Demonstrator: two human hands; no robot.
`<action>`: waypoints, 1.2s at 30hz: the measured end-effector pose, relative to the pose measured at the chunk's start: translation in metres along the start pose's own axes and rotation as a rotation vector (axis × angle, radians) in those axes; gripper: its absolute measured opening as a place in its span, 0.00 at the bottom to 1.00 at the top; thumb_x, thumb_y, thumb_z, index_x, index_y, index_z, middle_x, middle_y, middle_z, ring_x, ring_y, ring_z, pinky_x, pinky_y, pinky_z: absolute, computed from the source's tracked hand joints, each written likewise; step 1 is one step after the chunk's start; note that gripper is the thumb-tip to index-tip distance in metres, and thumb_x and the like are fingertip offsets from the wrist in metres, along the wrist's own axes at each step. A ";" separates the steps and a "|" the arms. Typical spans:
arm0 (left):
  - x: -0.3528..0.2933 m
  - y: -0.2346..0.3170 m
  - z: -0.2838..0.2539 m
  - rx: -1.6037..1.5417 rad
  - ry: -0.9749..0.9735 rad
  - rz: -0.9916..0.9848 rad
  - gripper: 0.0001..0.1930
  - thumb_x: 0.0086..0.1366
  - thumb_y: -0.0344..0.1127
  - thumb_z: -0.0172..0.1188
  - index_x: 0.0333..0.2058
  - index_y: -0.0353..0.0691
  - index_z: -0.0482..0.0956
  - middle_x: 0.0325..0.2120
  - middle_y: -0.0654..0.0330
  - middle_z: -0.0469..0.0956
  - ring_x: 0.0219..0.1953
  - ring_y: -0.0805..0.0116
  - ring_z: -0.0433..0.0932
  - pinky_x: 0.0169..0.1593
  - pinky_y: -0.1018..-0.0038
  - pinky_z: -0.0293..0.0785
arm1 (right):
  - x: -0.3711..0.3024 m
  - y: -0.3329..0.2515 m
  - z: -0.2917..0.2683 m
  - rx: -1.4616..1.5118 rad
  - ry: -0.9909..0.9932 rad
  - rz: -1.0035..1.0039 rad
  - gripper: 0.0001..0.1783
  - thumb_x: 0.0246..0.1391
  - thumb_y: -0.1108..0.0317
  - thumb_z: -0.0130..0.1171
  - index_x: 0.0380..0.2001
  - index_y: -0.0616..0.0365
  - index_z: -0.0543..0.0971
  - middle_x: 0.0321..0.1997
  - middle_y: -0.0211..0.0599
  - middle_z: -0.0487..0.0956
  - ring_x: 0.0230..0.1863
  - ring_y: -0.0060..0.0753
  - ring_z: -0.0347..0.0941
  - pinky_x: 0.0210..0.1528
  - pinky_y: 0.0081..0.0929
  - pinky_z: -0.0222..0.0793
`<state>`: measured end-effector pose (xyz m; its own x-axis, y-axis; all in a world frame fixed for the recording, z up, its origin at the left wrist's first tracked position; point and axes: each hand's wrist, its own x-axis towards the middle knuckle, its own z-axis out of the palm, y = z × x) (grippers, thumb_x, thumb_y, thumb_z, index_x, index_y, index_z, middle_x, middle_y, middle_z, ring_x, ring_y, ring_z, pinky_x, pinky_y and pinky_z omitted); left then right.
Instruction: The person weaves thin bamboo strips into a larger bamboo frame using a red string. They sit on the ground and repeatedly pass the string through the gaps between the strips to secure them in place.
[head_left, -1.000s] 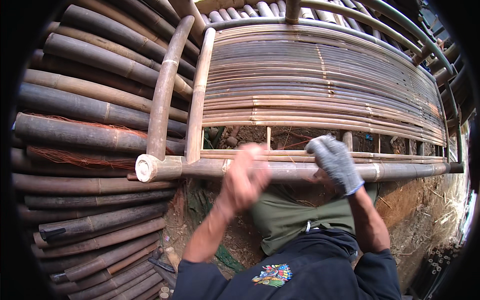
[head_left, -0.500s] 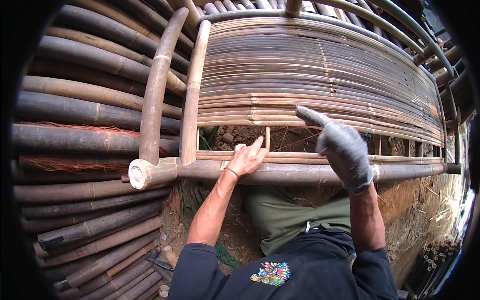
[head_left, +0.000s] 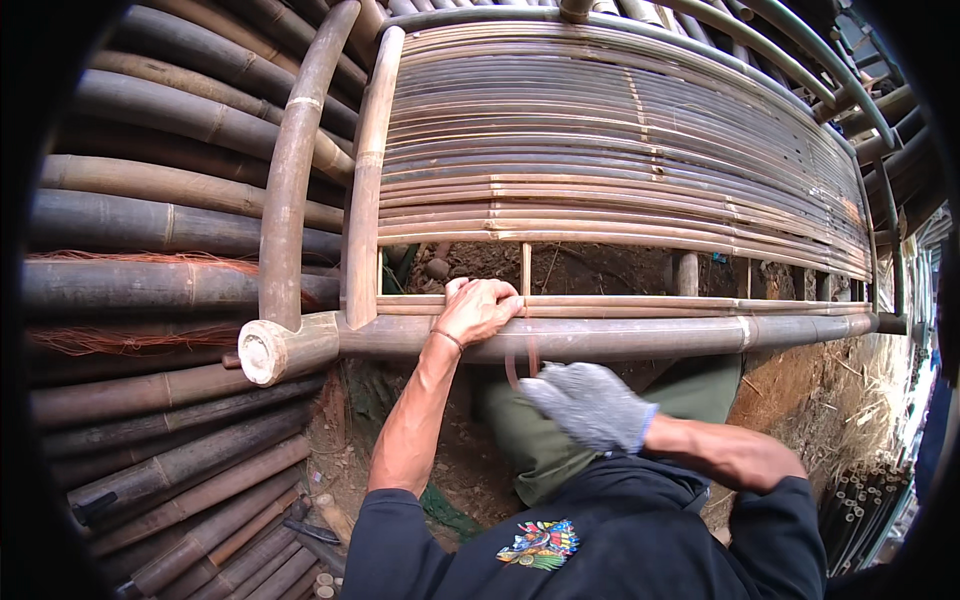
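Note:
My bare left hand [head_left: 478,312] is closed over the narrow bamboo slats [head_left: 640,305] along the front rail [head_left: 640,338] of a bamboo frame. Its fingertips rest close to a thin upright crosspiece [head_left: 526,268]. A reddish string [head_left: 512,358] hangs in a loop in front of the rail, beside that hand. At the loop's lower end is my right hand [head_left: 588,405], in a grey knit glove and slightly blurred. Its fingers are closed where the string reaches them, below the rail. Behind the gap lies a panel of split-bamboo slats [head_left: 600,150].
Thick bamboo poles [head_left: 150,290] are stacked on the left, with orange-red string [head_left: 140,338] strewn among them. A rounded post [head_left: 290,190] rises at the frame's left end. My green-clad legs [head_left: 540,430] are under the front rail. Thin bamboo tubes [head_left: 860,500] lie at the lower right.
My gloved right hand has swung down and left, from above the slats to below the front rail. My left hand has shifted slightly left, its pointing finger now bent over the slats.

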<state>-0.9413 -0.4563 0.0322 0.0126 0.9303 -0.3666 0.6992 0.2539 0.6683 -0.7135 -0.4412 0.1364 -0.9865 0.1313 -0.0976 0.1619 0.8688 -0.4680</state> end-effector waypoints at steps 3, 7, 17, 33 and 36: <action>0.001 -0.004 0.004 -0.046 0.022 0.013 0.21 0.64 0.55 0.54 0.35 0.46 0.87 0.31 0.55 0.85 0.39 0.57 0.82 0.53 0.63 0.65 | -0.004 -0.009 -0.007 0.073 0.153 0.000 0.14 0.52 0.67 0.52 0.43 0.57 0.73 0.30 0.40 0.74 0.35 0.42 0.75 0.34 0.39 0.70; -0.001 -0.004 -0.002 -0.098 0.024 -0.009 0.19 0.62 0.53 0.59 0.36 0.44 0.87 0.31 0.54 0.85 0.39 0.58 0.82 0.50 0.62 0.72 | -0.048 0.014 -0.018 0.208 -0.116 0.181 0.10 0.51 0.68 0.54 0.37 0.57 0.70 0.28 0.42 0.72 0.31 0.48 0.72 0.30 0.43 0.65; 0.010 0.093 0.029 0.144 0.229 0.516 0.19 0.55 0.33 0.66 0.48 0.43 0.78 0.40 0.56 0.77 0.45 0.55 0.77 0.49 0.64 0.77 | -0.142 0.001 0.066 1.337 0.548 0.993 0.11 0.62 0.64 0.54 0.41 0.60 0.77 0.39 0.45 0.81 0.42 0.44 0.79 0.45 0.35 0.75; 0.002 0.253 0.114 -0.673 -0.496 0.465 0.13 0.72 0.38 0.57 0.30 0.36 0.80 0.23 0.65 0.75 0.28 0.80 0.73 0.34 0.78 0.71 | -0.544 0.111 0.113 -0.157 0.602 1.941 0.41 0.55 0.48 0.59 0.59 0.74 0.68 0.63 0.66 0.69 0.67 0.56 0.63 0.70 0.40 0.57; 0.032 0.303 0.141 -0.176 -0.101 0.716 0.12 0.68 0.38 0.61 0.30 0.36 0.79 0.25 0.56 0.76 0.30 0.60 0.76 0.35 0.68 0.74 | -0.439 0.150 0.093 0.372 1.093 1.190 0.18 0.57 0.58 0.59 0.43 0.61 0.76 0.44 0.46 0.77 0.46 0.51 0.73 0.48 0.43 0.70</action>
<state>-0.6281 -0.3866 0.1321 0.4936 0.8575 0.1452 0.3705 -0.3584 0.8569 -0.2537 -0.4133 0.0273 0.1623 0.9866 0.0169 0.6265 -0.0898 -0.7743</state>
